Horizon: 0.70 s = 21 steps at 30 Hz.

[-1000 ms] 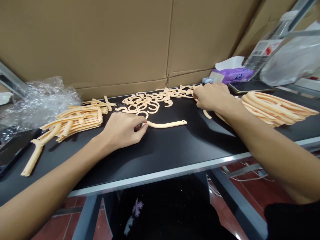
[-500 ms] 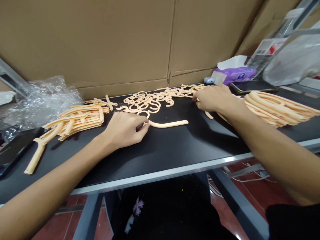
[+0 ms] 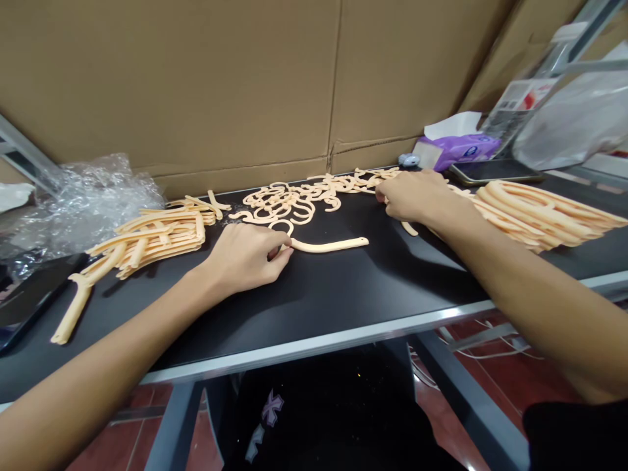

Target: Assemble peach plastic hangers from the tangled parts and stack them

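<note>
Fingers (image 3: 283,252) of the left hand (image 3: 243,258) still pinch the plastic hook (image 3: 328,246).

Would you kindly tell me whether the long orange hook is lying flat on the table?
Flat: the orange hook rests along the black tabletop, with the left hand on its curved end.

Counting two hands: left hand (image 3: 243,258) is pinching one loose peach plastic hook (image 3: 328,245), right hand (image 3: 417,196) is pressing on the end of a heap. Black bench (image 3: 392,288) is carrying three heaps of these hooks: left stack (image 3: 147,235), middle tangle (image 3: 289,203), right stack (image 3: 540,216). One stray hook (image 3: 73,307) is lying far left. Also seeing one phone (image 3: 495,171), one dark slab (image 3: 34,301), one tissue pack (image 3: 458,150), one bubble-wrap bundle (image 3: 83,209).
</note>
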Each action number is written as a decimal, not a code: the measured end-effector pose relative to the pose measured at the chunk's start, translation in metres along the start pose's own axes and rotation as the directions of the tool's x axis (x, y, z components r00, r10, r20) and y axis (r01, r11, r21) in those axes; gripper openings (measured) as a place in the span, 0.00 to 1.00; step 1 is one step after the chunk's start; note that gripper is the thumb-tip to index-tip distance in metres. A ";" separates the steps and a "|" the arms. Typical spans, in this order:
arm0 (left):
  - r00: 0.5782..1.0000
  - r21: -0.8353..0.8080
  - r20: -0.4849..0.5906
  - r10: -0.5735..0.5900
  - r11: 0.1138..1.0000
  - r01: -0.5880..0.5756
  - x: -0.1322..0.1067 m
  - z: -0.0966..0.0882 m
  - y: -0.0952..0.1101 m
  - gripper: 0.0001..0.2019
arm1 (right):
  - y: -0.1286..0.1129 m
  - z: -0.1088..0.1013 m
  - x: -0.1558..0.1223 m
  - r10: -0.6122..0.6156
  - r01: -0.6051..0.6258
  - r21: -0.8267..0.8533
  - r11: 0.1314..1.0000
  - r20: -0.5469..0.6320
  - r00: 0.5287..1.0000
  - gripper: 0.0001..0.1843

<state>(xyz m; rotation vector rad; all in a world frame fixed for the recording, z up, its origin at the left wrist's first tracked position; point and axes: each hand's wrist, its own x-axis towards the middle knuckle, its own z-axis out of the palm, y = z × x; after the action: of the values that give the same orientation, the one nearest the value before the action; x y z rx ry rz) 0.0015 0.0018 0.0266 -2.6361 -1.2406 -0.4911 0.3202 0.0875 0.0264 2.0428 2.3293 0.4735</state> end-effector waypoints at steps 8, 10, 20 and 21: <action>1.000 0.013 0.007 0.003 1.000 -0.003 0.000 0.000 -0.001 0.12 | -0.002 -0.019 -0.008 0.039 -0.042 -0.022 0.999 -0.118 0.992 0.20; 1.000 0.014 0.020 -0.002 1.000 0.002 0.000 0.000 -0.001 0.13 | -0.004 -0.026 -0.012 0.079 -0.081 -0.014 0.997 -0.127 0.989 0.22; 0.992 0.095 0.115 -0.048 0.995 0.037 0.001 -0.012 0.000 0.13 | -0.009 -0.043 -0.017 0.144 0.038 0.581 0.813 -0.264 0.954 0.22; 0.992 0.114 0.113 -0.057 0.993 0.044 0.001 -0.014 0.000 0.12 | -0.010 -0.041 -0.016 0.121 0.086 0.653 0.753 -0.266 0.956 0.19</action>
<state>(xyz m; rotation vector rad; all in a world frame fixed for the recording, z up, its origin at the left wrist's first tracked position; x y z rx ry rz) -0.0006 -0.0014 0.0397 -2.5775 -1.3299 -0.2701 0.3046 0.0622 0.0602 2.3937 2.9858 -0.1036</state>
